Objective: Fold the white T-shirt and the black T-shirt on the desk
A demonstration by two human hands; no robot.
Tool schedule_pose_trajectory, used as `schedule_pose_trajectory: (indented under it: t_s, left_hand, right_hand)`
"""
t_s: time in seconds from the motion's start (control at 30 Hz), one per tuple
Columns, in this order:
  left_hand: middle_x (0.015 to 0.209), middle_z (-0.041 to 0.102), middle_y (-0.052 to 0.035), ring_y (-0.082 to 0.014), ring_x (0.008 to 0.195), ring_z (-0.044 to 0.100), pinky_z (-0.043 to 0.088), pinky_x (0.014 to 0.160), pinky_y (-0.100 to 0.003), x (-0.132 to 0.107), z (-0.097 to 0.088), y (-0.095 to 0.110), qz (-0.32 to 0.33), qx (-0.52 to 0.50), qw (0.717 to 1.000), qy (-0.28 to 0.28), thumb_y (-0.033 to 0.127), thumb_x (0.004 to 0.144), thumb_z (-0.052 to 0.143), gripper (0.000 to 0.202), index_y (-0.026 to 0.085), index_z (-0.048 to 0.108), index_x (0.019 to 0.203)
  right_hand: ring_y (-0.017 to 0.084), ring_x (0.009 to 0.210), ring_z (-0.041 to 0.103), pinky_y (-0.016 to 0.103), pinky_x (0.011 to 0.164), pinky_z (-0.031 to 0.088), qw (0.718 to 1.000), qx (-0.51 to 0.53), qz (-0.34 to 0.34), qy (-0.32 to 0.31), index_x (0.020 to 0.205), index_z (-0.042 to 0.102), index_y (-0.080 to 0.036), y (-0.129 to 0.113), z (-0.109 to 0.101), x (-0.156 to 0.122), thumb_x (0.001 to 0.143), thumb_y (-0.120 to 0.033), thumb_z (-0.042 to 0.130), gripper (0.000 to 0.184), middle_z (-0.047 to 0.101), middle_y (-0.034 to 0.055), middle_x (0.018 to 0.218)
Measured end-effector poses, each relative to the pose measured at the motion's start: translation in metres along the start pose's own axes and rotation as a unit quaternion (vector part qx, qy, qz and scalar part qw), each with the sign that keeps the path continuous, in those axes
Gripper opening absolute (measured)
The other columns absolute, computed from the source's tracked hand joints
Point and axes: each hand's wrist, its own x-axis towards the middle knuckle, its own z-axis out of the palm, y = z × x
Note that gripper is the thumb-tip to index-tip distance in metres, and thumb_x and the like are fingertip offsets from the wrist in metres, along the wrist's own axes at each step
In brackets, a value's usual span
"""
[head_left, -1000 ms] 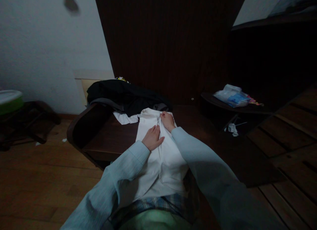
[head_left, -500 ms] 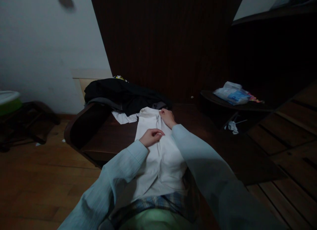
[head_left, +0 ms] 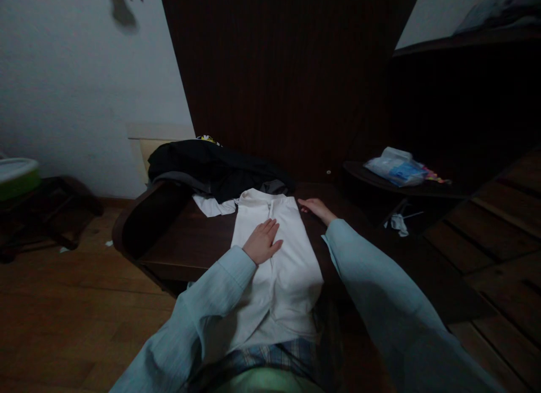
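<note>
A white shirt lies lengthwise on a dark wooden table, collar away from me and its lower part hanging toward my lap. My left hand rests flat on the shirt's chest, fingers stretched out. My right hand lies open at the shirt's upper right edge, fingers flat on the table beside the shoulder. Both arms wear pale blue sleeves.
A heap of black clothes and a white garment piece sit at the table's far left. A low dark shelf at the right holds a plastic bag. A dark stool with a green bowl stands left on the wooden floor.
My left hand went from pinching the shirt front to lying flat on it. My right hand let go near the collar and slid out to the shirt's right edge.
</note>
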Motion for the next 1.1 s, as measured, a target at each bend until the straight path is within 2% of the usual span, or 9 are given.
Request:
schedule_pose_trajectory:
  t_s: [0.07, 0.17, 0.27, 0.37, 0.43, 0.53, 0.8, 0.97, 1.1]
  left_hand:
    - [0.135, 0.036, -0.0201, -0.0285, 0.127, 0.028, 0.028, 0.101, -0.044, 0.0, 0.001, 0.001, -0.019, 0.021, 0.999, -0.029, 0.043, 0.083, 0.037, 0.057, 0.004, 0.039, 0.126]
    - [0.136, 0.033, -0.0199, -0.0281, 0.129, 0.025, 0.026, 0.102, -0.043, 0.0, -0.001, 0.004, -0.029, 0.038, 0.997, -0.054, 0.046, 0.084, 0.034, 0.061, 0.003, 0.035, 0.128]
    - [0.137, 0.033, -0.0193, -0.0274, 0.129, 0.025, 0.027, 0.101, -0.043, 0.0, -0.003, 0.004, -0.028, 0.052, 0.996, -0.062, 0.047, 0.084, 0.032, 0.061, 0.004, 0.035, 0.128]
    - [0.137, 0.033, -0.019, -0.0269, 0.129, 0.024, 0.027, 0.1, -0.043, 0.0, -0.002, 0.003, -0.021, 0.063, 0.996, -0.063, 0.048, 0.084, 0.031, 0.061, 0.006, 0.035, 0.128]
    - [0.137, 0.033, -0.0188, -0.0268, 0.129, 0.024, 0.027, 0.1, -0.043, 0.0, -0.001, 0.003, -0.022, 0.067, 0.995, -0.064, 0.048, 0.084, 0.031, 0.062, 0.006, 0.035, 0.128]
    - [0.137, 0.033, -0.0191, -0.0273, 0.129, 0.025, 0.027, 0.1, -0.043, 0.0, 0.0, 0.002, -0.02, 0.066, 0.996, -0.059, 0.048, 0.084, 0.032, 0.061, 0.006, 0.035, 0.128]
    - [0.136, 0.033, -0.0208, -0.0288, 0.128, 0.025, 0.027, 0.1, -0.045, 0.0, -0.002, 0.004, -0.021, 0.044, 0.997, -0.055, 0.046, 0.083, 0.035, 0.06, 0.005, 0.036, 0.127]
    - [0.136, 0.033, -0.021, -0.0287, 0.128, 0.026, 0.027, 0.1, -0.044, 0.0, -0.002, 0.004, -0.023, 0.042, 0.997, -0.059, 0.045, 0.083, 0.036, 0.06, 0.004, 0.037, 0.126]
    - [0.135, 0.034, -0.0206, -0.0283, 0.128, 0.026, 0.026, 0.1, -0.044, 0.001, -0.001, 0.003, -0.02, 0.043, 0.997, -0.055, 0.045, 0.083, 0.036, 0.059, 0.004, 0.037, 0.126]
  right_hand:
    - [0.011, 0.05, 0.052, 0.022, 0.052, 0.037, 0.999, -0.038, -0.03, -0.001, 0.052, 0.057, -0.016, 0.01, 0.008, -0.005, 0.065, -0.031, 0.062, 0.02, 0.057, -0.0006, 0.05]
    - [0.013, 0.059, 0.055, 0.023, 0.059, 0.04, 0.99, -0.108, -0.067, 0.057, 0.053, 0.055, -0.018, 0.017, 0.024, -0.007, 0.061, -0.024, 0.063, 0.012, 0.059, -0.001, 0.058]
    - [0.014, 0.064, 0.055, 0.025, 0.065, 0.041, 0.982, -0.134, -0.065, 0.114, 0.052, 0.05, -0.02, 0.019, 0.03, -0.004, 0.065, -0.02, 0.056, 0.014, 0.06, 0.0, 0.061]
    - [0.014, 0.065, 0.056, 0.026, 0.065, 0.041, 0.98, -0.134, -0.059, 0.134, 0.059, 0.049, -0.02, 0.02, 0.028, -0.004, 0.068, -0.021, 0.053, 0.01, 0.06, 0.0008, 0.064]
    - [0.014, 0.064, 0.056, 0.025, 0.063, 0.041, 0.981, -0.125, -0.065, 0.132, 0.066, 0.051, -0.019, 0.02, 0.029, -0.006, 0.066, -0.022, 0.056, 0.006, 0.06, -0.0003, 0.064]
    - [0.012, 0.061, 0.056, 0.023, 0.061, 0.041, 0.982, -0.113, -0.091, 0.125, 0.073, 0.052, -0.02, 0.02, 0.035, -0.011, 0.064, -0.015, 0.055, 0.011, 0.059, -0.0027, 0.062]
    - [0.014, 0.064, 0.054, 0.025, 0.065, 0.041, 0.97, -0.164, -0.12, 0.132, 0.07, 0.055, -0.018, 0.015, 0.037, -0.01, 0.065, -0.006, 0.045, 0.017, 0.058, 0.0008, 0.066]
    - [0.015, 0.072, 0.054, 0.027, 0.074, 0.041, 0.968, -0.164, -0.134, 0.132, 0.066, 0.058, -0.017, -0.006, 0.04, -0.006, 0.065, -0.005, 0.042, 0.02, 0.06, 0.0054, 0.076]
    - [0.013, 0.066, 0.054, 0.024, 0.067, 0.042, 0.982, -0.094, -0.143, 0.08, 0.074, 0.06, -0.017, -0.031, 0.064, -0.009, 0.067, -0.012, 0.048, 0.015, 0.06, 0.0012, 0.07]
